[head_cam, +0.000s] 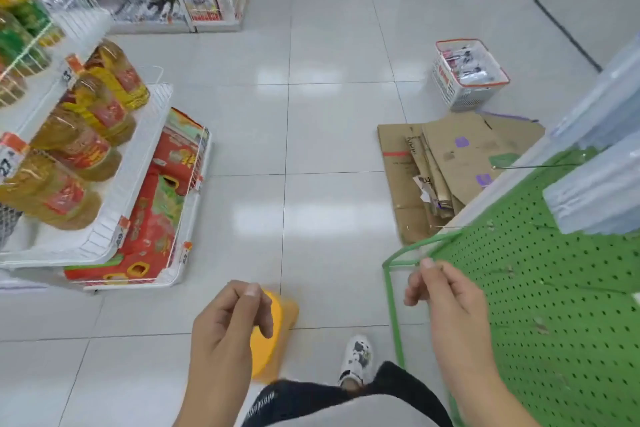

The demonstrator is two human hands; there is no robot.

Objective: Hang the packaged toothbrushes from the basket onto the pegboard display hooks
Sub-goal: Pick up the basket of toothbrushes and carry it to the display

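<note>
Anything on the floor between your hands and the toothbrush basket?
Yes. Flattened cardboard lies on the floor just in front of the basket, between it and the right hand. The tiles left of the cardboard look bare.

Green perforated pegboard point(540, 305), white red-rimmed basket point(450, 87), yellow stool point(273, 333), brown cardboard point(460, 156)

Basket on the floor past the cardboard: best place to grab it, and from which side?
Grip the basket by its red top rim, coming from above at an edge. It sits upright and open-topped on the floor, packaged toothbrushes filling the middle. No raised handle is visible. Both hands look free.
</note>
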